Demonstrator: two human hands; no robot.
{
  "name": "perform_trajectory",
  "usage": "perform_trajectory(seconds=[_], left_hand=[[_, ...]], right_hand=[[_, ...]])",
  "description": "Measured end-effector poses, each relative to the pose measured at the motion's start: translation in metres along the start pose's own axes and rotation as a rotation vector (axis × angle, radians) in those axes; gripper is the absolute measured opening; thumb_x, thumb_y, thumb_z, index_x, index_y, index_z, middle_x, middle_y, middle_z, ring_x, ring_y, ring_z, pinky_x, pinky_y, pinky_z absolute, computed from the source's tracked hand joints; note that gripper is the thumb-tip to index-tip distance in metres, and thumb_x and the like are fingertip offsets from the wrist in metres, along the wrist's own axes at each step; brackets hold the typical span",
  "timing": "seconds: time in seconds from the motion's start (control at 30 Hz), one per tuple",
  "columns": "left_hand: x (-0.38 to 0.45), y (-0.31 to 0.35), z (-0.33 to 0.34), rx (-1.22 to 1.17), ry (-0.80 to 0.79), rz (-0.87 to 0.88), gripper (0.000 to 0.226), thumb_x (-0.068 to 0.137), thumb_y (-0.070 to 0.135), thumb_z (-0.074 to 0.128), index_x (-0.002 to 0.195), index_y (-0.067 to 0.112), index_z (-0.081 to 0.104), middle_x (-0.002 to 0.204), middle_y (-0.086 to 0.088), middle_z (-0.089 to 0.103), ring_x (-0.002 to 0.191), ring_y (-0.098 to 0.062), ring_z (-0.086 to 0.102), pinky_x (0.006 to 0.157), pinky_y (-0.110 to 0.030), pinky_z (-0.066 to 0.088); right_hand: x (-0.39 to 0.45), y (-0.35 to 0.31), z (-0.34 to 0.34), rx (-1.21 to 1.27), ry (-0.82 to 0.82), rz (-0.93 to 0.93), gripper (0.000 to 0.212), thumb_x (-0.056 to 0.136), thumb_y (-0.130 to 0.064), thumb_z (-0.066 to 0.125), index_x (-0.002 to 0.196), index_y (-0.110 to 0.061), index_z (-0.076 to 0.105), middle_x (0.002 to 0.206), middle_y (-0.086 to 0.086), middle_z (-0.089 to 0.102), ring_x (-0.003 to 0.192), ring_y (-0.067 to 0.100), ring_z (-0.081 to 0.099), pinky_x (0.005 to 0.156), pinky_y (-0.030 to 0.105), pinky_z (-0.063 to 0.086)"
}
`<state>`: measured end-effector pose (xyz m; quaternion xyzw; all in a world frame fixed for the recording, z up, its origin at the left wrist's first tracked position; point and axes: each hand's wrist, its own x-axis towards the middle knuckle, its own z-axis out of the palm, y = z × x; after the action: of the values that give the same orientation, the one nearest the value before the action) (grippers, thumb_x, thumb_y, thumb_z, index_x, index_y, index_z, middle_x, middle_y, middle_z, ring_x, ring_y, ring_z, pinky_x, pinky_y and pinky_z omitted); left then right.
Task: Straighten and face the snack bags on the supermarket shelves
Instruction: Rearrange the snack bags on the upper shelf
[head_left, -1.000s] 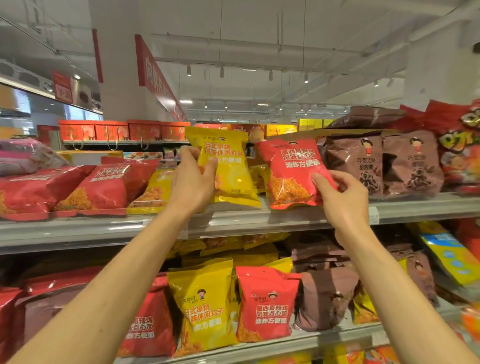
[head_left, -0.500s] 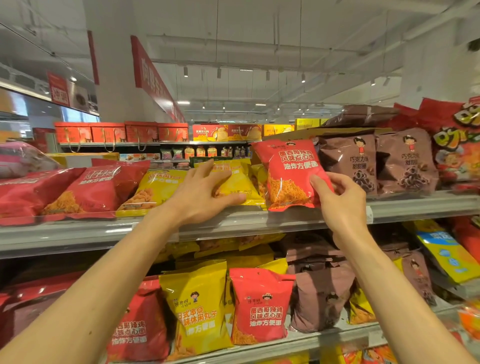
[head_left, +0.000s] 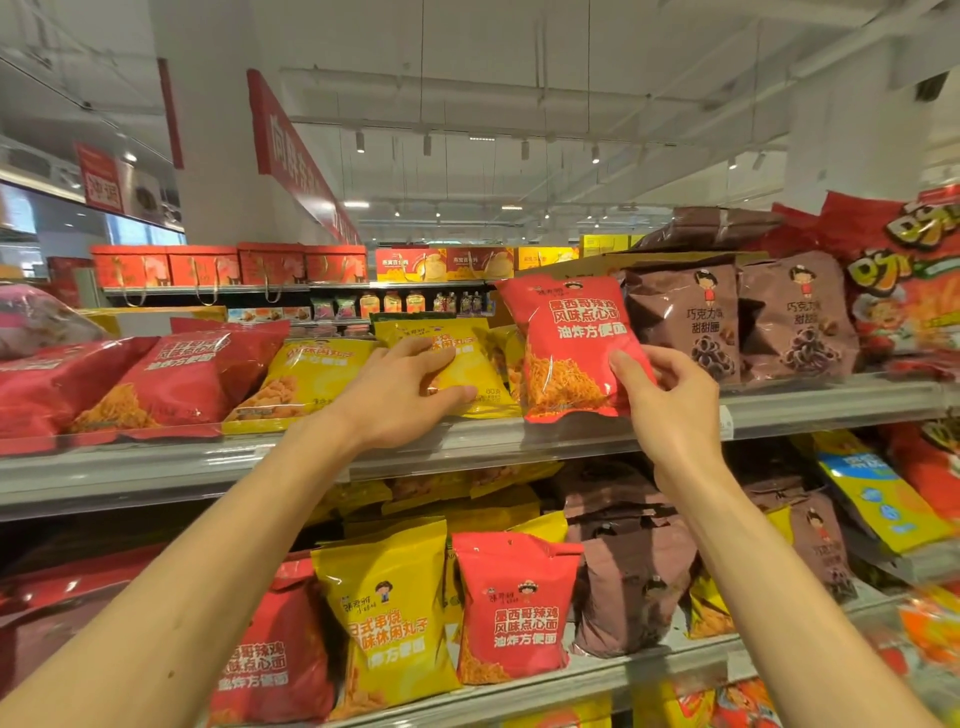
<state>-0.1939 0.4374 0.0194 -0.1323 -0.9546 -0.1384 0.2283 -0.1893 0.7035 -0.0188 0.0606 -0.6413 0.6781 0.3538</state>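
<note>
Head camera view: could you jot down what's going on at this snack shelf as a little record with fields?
Place: supermarket aisle, upper shelf
Left hand: lies flat on a yellow snack bag, which is leaning back
Right hand: pinches the lower right edge of a red noodle-snack bag, held upright, label facing out
Right neighbours: two brown chocolate-ring bags, upright
Left neighbours: red bags and another yellow bag, all lying back
Lower shelf: yellow, red and brown bags standing
</note>
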Motion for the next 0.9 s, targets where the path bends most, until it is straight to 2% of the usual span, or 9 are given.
perform_trajectory(seconds=[0.1,0.23,0.33,0.47,0.57,0.67,0.77,0.83,0.9], left_hand=[[-0.006,0.001,0.000,-0.008,0.012,0.014,0.073,0.097,0.064,0.050,0.159,0.028,0.036,0.169,0.000,0.024,0.152,-0.031,0.027,0.124,-0.050,0.024],[-0.018,0.004,0.003,-0.060,0.179,0.045,0.065,0.098,0.054,0.057,0.153,0.021,0.046,0.164,-0.003,0.036,0.147,-0.027,0.038,0.119,-0.049,0.035],[-0.035,0.003,0.005,-0.100,0.278,0.059,0.059,0.097,0.047,0.062,0.149,0.020,0.051,0.158,-0.003,0.043,0.144,-0.022,0.041,0.115,-0.041,0.036],[-0.067,-0.003,0.010,-0.255,0.375,0.062,0.046,0.098,0.036,0.065,0.141,0.022,0.057,0.142,0.004,0.057,0.131,-0.013,0.052,0.102,-0.020,0.039],[-0.097,-0.003,0.014,-0.447,0.482,0.025,0.034,0.099,0.033,0.067,0.132,0.029,0.062,0.130,0.015,0.063,0.121,0.004,0.056,0.092,-0.002,0.040],[-0.127,-0.005,0.023,-0.579,0.550,-0.049,0.026,0.098,0.035,0.067,0.123,0.034,0.065,0.120,0.018,0.069,0.115,0.001,0.063,0.088,-0.006,0.046],[-0.159,-0.015,0.041,-0.660,0.542,-0.157,0.025,0.095,0.035,0.068,0.120,0.038,0.066,0.114,0.015,0.072,0.108,-0.006,0.068,0.089,-0.022,0.053],[-0.180,-0.025,0.052,-0.674,0.532,-0.228,0.023,0.097,0.031,0.069,0.118,0.042,0.065,0.113,0.018,0.072,0.106,-0.004,0.068,0.088,-0.027,0.052],[-0.198,-0.035,0.060,-0.680,0.530,-0.279,0.023,0.097,0.033,0.070,0.117,0.044,0.065,0.113,0.019,0.073,0.107,-0.003,0.068,0.086,-0.024,0.049]], right_hand=[[-0.003,-0.002,0.000,0.000,-0.012,0.013,0.018,0.092,-0.036,0.074,0.107,-0.030,0.067,0.108,-0.004,0.072,0.100,0.014,0.071,0.093,0.045,0.060],[-0.009,-0.003,-0.001,0.042,-0.026,0.044,0.028,0.091,-0.036,0.075,0.115,-0.022,0.069,0.111,0.001,0.073,0.104,0.019,0.071,0.095,0.048,0.059],[-0.017,-0.002,-0.001,0.100,-0.052,0.066,0.026,0.090,-0.033,0.078,0.110,-0.019,0.071,0.107,0.004,0.076,0.103,0.023,0.073,0.096,0.050,0.058],[-0.034,0.006,0.000,0.146,-0.085,0.083,0.015,0.089,-0.030,0.079,0.097,-0.019,0.071,0.098,0.007,0.078,0.099,0.030,0.074,0.096,0.055,0.057],[-0.049,0.014,0.001,0.174,-0.109,0.087,0.010,0.090,-0.026,0.078,0.090,-0.019,0.071,0.095,0.008,0.078,0.098,0.030,0.074,0.094,0.051,0.058],[-0.064,0.027,0.000,0.177,-0.127,0.077,0.011,0.088,-0.026,0.080,0.085,-0.020,0.071,0.087,0.001,0.079,0.085,0.016,0.072,0.080,0.034,0.058],[-0.080,0.041,0.000,0.166,-0.182,0.063,0.012,0.088,-0.027,0.079,0.085,-0.019,0.071,0.082,-0.004,0.079,0.076,0.006,0.070,0.072,0.023,0.054],[-0.093,0.048,0.001,0.153,-0.210,0.055,0.012,0.088,-0.027,0.079,0.085,-0.019,0.070,0.078,-0.011,0.078,0.071,-0.003,0.068,0.066,0.014,0.051],[-0.106,0.053,0.004,0.136,-0.231,0.071,0.014,0.088,-0.030,0.079,0.085,-0.020,0.071,0.080,-0.011,0.078,0.074,-0.001,0.070,0.068,0.019,0.053]])
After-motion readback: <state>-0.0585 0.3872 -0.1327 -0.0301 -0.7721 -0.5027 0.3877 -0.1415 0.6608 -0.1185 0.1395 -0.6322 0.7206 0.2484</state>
